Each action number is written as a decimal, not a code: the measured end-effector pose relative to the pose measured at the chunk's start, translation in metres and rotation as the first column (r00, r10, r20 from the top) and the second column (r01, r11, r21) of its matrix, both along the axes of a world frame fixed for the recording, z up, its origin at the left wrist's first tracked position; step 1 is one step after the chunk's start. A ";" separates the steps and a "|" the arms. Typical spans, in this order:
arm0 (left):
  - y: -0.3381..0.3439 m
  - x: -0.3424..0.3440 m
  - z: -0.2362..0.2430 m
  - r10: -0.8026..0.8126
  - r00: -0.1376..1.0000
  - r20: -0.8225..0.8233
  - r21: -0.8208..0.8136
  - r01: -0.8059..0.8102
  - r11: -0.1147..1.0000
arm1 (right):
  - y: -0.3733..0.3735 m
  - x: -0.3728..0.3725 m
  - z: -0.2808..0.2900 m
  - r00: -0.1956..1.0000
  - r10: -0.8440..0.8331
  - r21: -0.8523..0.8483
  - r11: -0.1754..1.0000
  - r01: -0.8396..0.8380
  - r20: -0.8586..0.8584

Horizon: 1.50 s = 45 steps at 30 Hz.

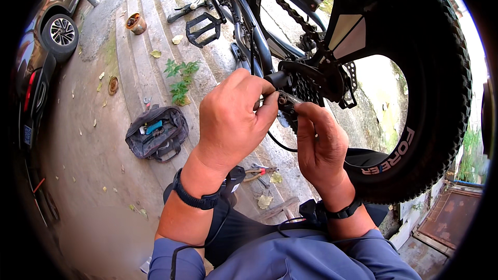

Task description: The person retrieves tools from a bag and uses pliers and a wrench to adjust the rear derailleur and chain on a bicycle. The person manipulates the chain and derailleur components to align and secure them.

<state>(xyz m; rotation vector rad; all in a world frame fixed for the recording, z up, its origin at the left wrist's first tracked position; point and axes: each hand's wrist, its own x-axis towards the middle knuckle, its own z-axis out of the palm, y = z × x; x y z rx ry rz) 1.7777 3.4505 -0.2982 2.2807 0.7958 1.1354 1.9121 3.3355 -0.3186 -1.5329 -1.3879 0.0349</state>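
A bicycle with a fat black tyre (442,93) stands tilted in front of me, its chain (291,13) running to the rear sprockets (306,89). My left hand (228,119) is closed in a pinch beside the rear derailleur (287,101); whatever lies between its thumb and finger is hidden. From the other side, my right hand (322,148) grips the derailleur between thumb and fingers. A thin black cable (280,146) curves below it, between my hands. Above my left hand is the bicycle frame (248,18), with a black pedal (203,30) farther left.
An open dark tool bag (174,148) holding a turquoise-handled item (154,127) sits on the concrete steps. Pliers (259,171) lie near my knees. A leafy plant (181,79), a brown pot (136,24) and a parked car (39,57) are to the left.
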 end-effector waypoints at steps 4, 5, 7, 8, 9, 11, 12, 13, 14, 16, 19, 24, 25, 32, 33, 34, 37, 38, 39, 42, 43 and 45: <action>-0.001 0.002 0.000 0.026 1.000 -0.015 -0.028 -0.026 0.999 | -0.002 0.000 0.002 0.998 -0.036 -0.046 0.998 0.039 0.052; -0.002 0.003 0.001 0.033 0.999 -0.021 -0.032 -0.033 0.999 | -0.002 0.000 0.002 0.997 -0.043 -0.053 0.998 0.047 0.061; -0.003 0.003 0.003 0.047 0.998 -0.035 -0.039 -0.048 0.998 | -0.002 -0.001 0.003 0.995 -0.059 -0.059 0.996 0.064 0.086; -0.004 0.003 0.003 0.047 0.998 -0.038 -0.043 -0.049 0.998 | -0.002 -0.001 0.004 0.993 -0.066 -0.063 0.995 0.072 0.099; -0.004 0.003 0.003 0.048 0.998 -0.040 -0.047 -0.050 0.998 | -0.002 -0.001 0.004 0.992 -0.070 -0.066 0.995 0.077 0.108; -0.004 0.003 0.003 0.052 0.998 -0.043 -0.053 -0.054 0.997 | -0.002 -0.002 0.005 0.989 -0.078 -0.073 0.993 0.088 0.126; -0.005 0.003 0.003 0.056 0.998 -0.043 -0.056 -0.058 0.997 | -0.002 -0.002 0.006 0.989 -0.080 -0.075 0.993 0.090 0.127; -0.005 0.003 0.003 0.059 0.997 -0.043 -0.058 -0.062 0.996 | -0.002 -0.002 0.006 0.988 -0.082 -0.077 0.993 0.092 0.128; -0.005 0.003 0.004 0.065 0.996 -0.053 -0.080 -0.069 0.994 | -0.002 -0.002 0.006 0.988 -0.084 -0.079 0.992 0.094 0.128; -0.006 0.003 0.008 0.076 0.994 -0.074 -0.125 -0.084 0.989 | -0.002 -0.002 0.007 0.987 -0.091 -0.081 0.991 0.102 0.130; -0.006 0.003 0.011 0.070 0.994 -0.081 -0.142 -0.081 0.987 | -0.002 -0.003 0.007 0.985 -0.099 -0.078 0.991 0.111 0.139; -0.006 0.001 0.012 0.040 0.998 -0.058 -0.371 -0.059 0.927 | -0.002 -0.003 0.008 0.986 -0.100 -0.074 0.991 0.110 0.133; -0.006 0.000 0.014 0.030 0.998 -0.057 -0.428 -0.052 0.902 | -0.002 -0.002 0.007 0.986 -0.101 -0.069 0.992 0.111 0.133; -0.004 0.001 0.017 0.002 1.000 0.001 -0.630 0.000 0.777 | -0.001 -0.003 0.007 0.983 -0.112 -0.062 0.991 0.122 0.144; -0.004 0.001 0.018 0.003 1.000 0.003 -0.650 -0.001 0.760 | -0.001 -0.002 0.007 0.983 -0.115 -0.060 0.990 0.125 0.145; -0.004 0.001 0.019 0.005 1.000 0.004 -0.669 -0.001 0.743 | -0.001 -0.002 0.006 0.982 -0.117 -0.052 0.991 0.126 0.146; -0.003 0.002 0.018 0.022 1.000 0.022 -0.689 -0.001 0.725 | -0.001 -0.003 0.009 0.980 -0.116 -0.063 0.990 0.127 0.159; -0.002 0.002 0.018 0.018 1.000 0.015 -0.682 -0.002 0.732 | -0.001 -0.003 0.010 0.979 -0.116 -0.073 0.989 0.130 0.166; -0.001 0.002 0.017 0.014 1.000 0.009 -0.674 -0.004 0.738 | -0.001 -0.003 0.010 0.978 -0.119 -0.075 0.988 0.133 0.170; 0.000 0.000 0.017 -0.002 1.000 -0.022 -0.639 -0.012 0.769 | -0.002 -0.003 0.009 0.975 -0.126 -0.079 0.987 0.143 0.182; 0.000 0.000 0.017 -0.008 0.999 -0.035 -0.625 -0.015 0.781 | -0.003 -0.003 0.009 0.974 -0.129 -0.080 0.986 0.146 0.185; -0.001 -0.001 0.015 -0.002 1.000 -0.013 -0.631 -0.006 0.776 | -0.003 -0.002 0.009 0.974 -0.127 -0.084 0.986 0.145 0.187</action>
